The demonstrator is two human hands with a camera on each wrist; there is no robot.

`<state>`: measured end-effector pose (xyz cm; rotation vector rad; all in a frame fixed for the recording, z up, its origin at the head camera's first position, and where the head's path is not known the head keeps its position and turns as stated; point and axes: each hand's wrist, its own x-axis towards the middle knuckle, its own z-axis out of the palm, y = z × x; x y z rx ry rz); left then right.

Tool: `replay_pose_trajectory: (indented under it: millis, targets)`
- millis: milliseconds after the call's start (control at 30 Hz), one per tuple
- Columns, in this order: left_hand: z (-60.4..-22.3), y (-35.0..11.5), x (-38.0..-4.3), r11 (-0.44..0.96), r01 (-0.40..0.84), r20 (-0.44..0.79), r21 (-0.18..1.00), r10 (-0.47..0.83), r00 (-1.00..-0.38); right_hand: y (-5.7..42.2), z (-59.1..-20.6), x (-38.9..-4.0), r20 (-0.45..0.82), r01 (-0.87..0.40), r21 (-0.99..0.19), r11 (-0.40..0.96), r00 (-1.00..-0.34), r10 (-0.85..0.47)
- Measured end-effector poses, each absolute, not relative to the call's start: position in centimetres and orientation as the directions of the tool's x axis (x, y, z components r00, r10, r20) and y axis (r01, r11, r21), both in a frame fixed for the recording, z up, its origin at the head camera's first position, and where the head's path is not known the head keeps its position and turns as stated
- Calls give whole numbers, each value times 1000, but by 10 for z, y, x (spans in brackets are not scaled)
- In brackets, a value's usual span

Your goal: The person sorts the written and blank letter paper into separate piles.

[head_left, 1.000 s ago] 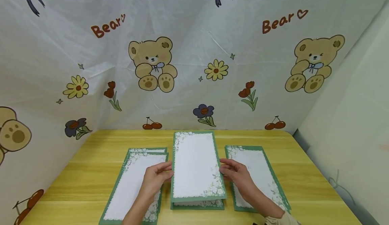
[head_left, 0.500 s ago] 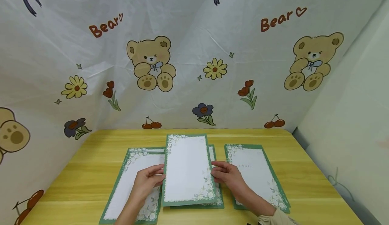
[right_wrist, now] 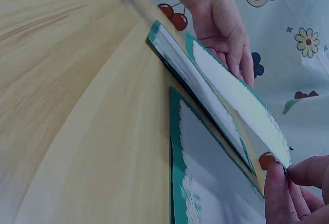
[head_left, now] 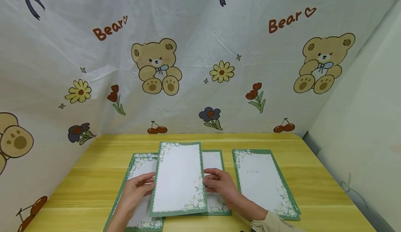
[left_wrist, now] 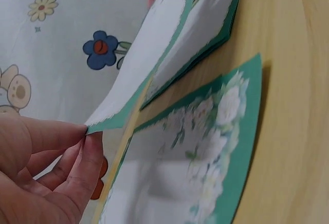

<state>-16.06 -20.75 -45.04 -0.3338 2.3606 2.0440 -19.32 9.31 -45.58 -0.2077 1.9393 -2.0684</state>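
"So, what is being held by the left hand [head_left: 133, 195]?"

"The left edge of 1 green-bordered sheet [head_left: 180, 180] is pinched by it, between thumb and fingers. The opposite edge is nipped in the same way by the right hand [head_left: 220, 185]."

"And where is that sheet found?"

"Above the yellow wood-grain table [head_left: 325, 207], a little bowed as seen from the right wrist. From the head, the left pile [head_left: 142, 211] and the middle pile [head_left: 214, 162] are each partly covered by it."

"What is set farther over?"

"The right pile [head_left: 266, 186], whose lower left corner is hidden by the right forearm. Faint marks [head_left: 253, 171] are seen on its top sheet, too small to be read. White flowers are printed on all 3 piles."

"And behind?"

"A pale backdrop [head_left: 194, 100] is hung there, printed with 2 whole bears, flowers and cherries."
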Motion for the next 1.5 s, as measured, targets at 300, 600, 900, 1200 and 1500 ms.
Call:
replay_pose_trajectory:
  millis: [300, 600, 900, 1200, 1500]
  targets:
    - [-446, -237, -152, 202, -207, -169, 957, -188, -967, 59, -460, -192, -110, 152, -984, -90, -926, -362]
    - [-448, -259, -146, 234, -262, -215, 936, -209, -954, 30, -467, -188, -122, 185, -974, -129, -915, -385]
    - [-452, -275, -142, 276, -298, -228, 914, -259, -939, 14, -465, -182, -151, 213, -972, -98, -890, -431]
    - [-455, -281, -143, 409, -257, -152, 876, -271, -950, 10, -460, -179, -191, 232, -973, -19, -844, -500]
    - [-455, -281, -144, 615, -235, -104, 753, -242, -965, 7, -456, -177, -187, 181, -982, 62, -844, -502]
